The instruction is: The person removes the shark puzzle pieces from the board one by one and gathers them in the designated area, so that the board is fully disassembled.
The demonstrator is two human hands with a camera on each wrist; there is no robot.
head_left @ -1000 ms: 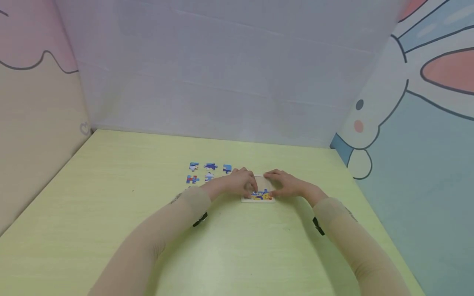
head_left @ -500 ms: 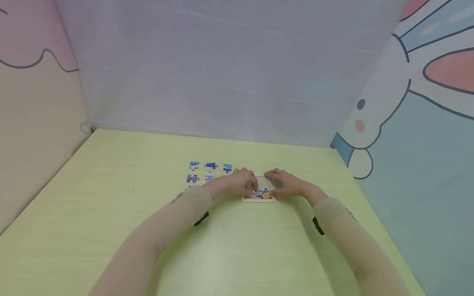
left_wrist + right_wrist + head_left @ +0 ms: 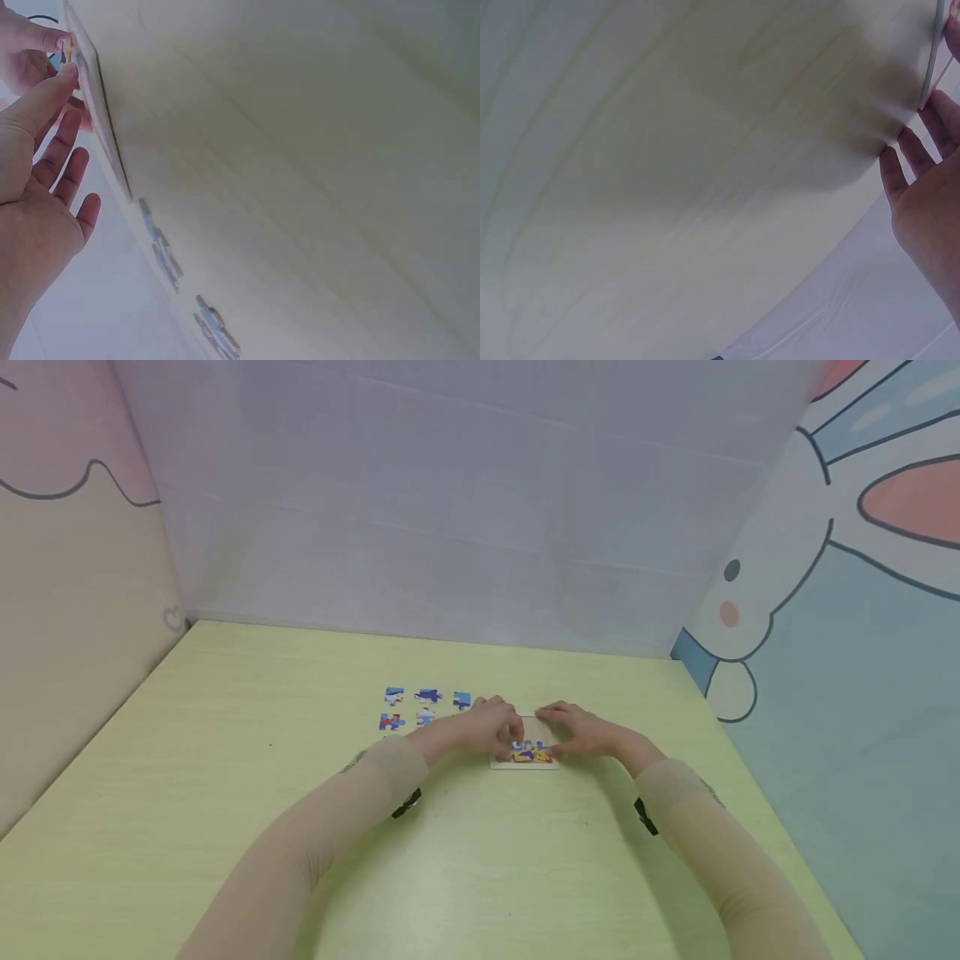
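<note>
My left hand (image 3: 486,727) bends over the left part of a small light puzzle tray (image 3: 525,767). Its thumb and forefinger pinch a puzzle piece (image 3: 65,52), blue and yellow in the left wrist view; its other fingers hang loose. In the tray's near part lie joined yellow and blue pieces (image 3: 532,752), while bare wood shows behind them. Along the tray's right side rests my right hand (image 3: 583,732), thumb at the lower right and a finger at the far corner. The right wrist view shows its fingertips (image 3: 889,157) at the table and tray corner.
Left of the tray, loose puzzle pieces lie in rows, among them a blue one (image 3: 462,700), a dark blue one (image 3: 428,696) and a red and blue one (image 3: 391,722). My left forearm covers part of them. The pale yellow table (image 3: 480,860) meets walls behind and beside.
The joined pieces in the tray's near part have shifted slightly under my left fingers. Both hands otherwise stay nearly where they were; the loose pieces have not moved.
</note>
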